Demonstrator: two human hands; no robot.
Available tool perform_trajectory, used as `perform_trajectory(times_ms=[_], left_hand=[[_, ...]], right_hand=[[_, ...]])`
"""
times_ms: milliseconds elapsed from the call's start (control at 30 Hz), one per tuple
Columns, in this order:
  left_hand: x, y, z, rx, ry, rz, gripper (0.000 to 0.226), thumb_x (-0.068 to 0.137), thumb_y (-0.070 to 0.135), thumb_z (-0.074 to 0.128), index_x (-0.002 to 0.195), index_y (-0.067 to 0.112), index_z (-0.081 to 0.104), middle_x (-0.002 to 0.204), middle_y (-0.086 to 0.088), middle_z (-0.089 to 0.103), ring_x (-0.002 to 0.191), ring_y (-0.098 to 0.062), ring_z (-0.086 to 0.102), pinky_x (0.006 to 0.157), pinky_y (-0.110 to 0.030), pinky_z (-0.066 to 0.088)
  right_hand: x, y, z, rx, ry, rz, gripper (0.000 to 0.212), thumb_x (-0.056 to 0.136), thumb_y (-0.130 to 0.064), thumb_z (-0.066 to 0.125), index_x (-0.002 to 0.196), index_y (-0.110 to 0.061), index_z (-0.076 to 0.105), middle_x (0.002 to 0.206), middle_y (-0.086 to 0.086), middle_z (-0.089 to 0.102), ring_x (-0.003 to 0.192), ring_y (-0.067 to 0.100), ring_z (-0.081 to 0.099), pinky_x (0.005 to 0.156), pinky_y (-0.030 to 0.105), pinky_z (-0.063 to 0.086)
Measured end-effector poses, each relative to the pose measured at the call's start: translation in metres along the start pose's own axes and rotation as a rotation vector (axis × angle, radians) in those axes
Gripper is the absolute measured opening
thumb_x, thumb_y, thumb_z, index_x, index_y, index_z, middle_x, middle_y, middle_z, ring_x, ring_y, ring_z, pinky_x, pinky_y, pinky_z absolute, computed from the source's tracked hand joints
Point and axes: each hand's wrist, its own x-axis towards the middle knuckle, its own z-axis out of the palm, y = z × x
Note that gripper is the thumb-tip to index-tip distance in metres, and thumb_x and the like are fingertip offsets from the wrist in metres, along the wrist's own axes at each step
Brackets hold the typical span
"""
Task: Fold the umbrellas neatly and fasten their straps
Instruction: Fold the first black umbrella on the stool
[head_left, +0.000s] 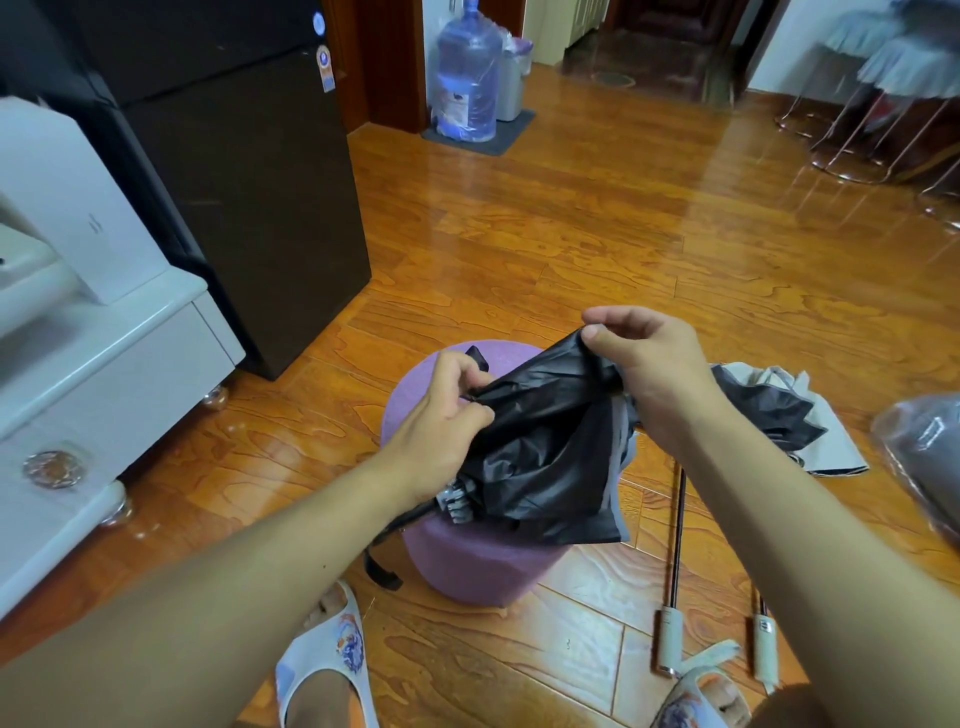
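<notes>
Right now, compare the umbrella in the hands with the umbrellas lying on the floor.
The black umbrella is held over the purple stool, the left hand and right hand each pinching its canopy; the floor umbrellas lie untouched on the wooden floor.
The held one shows mostly black fabric; the floor ones show pale outer fabric with dark lining.
The floor umbrellas' shafts are extended, with handles near the feet; the held one's handle is hidden.
All remain loose, straps unfastened.

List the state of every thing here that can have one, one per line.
black umbrella: collapsed, canopy loose and unfolded, resting on the purple stool
left hand: pinches canopy fabric
right hand: pinches a canopy edge, lifting it
second umbrella: on the floor, canopy crumpled, shaft extended
water bottle: upright, wrapped in plastic
drawer of the white cabinet: closed
</notes>
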Motion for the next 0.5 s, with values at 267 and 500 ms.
perform_trajectory(times_ms=[267,500], left_hand=[[-0.0032,0.0012,0.0000,0.207,-0.015,0.106,0.012,0.104,0.011,0.050,0.098,0.013,0.040,0.079,0.026,0.054,0.059,-0.002,0.043,0.060,-0.018,0.035],[-0.0098,0.0061,-0.0003,0.291,-0.019,0.199,0.019,0.107,0.016,0.046,0.093,0.014,0.034,0.078,0.023,0.045,0.069,-0.003,0.037,0.063,-0.019,0.031]], right_hand=[[0.0037,0.0086,-0.0041,-0.028,0.025,-0.002,0.011,0.091,-0.010,0.073,0.095,-0.020,0.076,0.090,0.008,0.069,0.078,0.017,0.066,0.074,0.040,0.054],[0.0070,0.0047,0.0035,-0.126,0.098,-0.118,0.007,0.092,-0.014,0.073,0.094,-0.020,0.074,0.078,-0.005,0.064,0.072,0.008,0.057,0.069,0.028,0.048]])
